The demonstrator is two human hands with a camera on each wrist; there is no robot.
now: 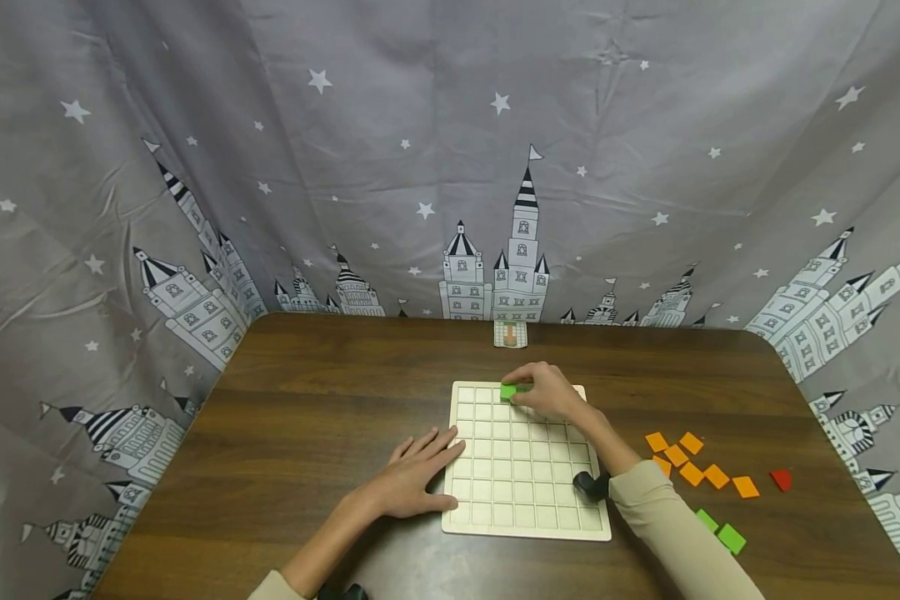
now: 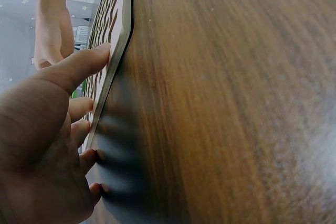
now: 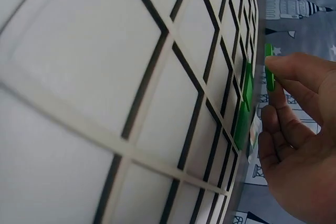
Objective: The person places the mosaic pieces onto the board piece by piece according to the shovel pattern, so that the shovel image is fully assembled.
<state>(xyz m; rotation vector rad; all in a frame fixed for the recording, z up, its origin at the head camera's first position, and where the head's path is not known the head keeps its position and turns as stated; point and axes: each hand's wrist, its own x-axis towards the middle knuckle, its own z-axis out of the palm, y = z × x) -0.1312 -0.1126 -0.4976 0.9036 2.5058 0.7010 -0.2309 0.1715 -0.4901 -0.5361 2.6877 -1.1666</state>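
A pale wooden board (image 1: 525, 522) with a grid of recessed squares lies on the table. Over its far rows, my right hand (image 1: 546, 392) pinches a thin green square tile (image 3: 270, 67) between thumb and fingers. The right wrist view shows this tile held apart from the board, with green tiles (image 3: 241, 127) lying in the grid's edge cells beyond. From above, the fingers partly cover the green pieces. My left hand (image 1: 411, 483) has its fingers spread, the tips resting on the board's left edge; the left wrist view shows the thumb on the rim.
Right of the board lie several orange tiles (image 1: 692, 473), a red piece (image 1: 781, 479) and green tiles (image 1: 731, 538), partly behind the right sleeve. A small printed card (image 1: 510, 334) sits at the table's back edge. A grey curtain (image 1: 390, 117) hangs behind.
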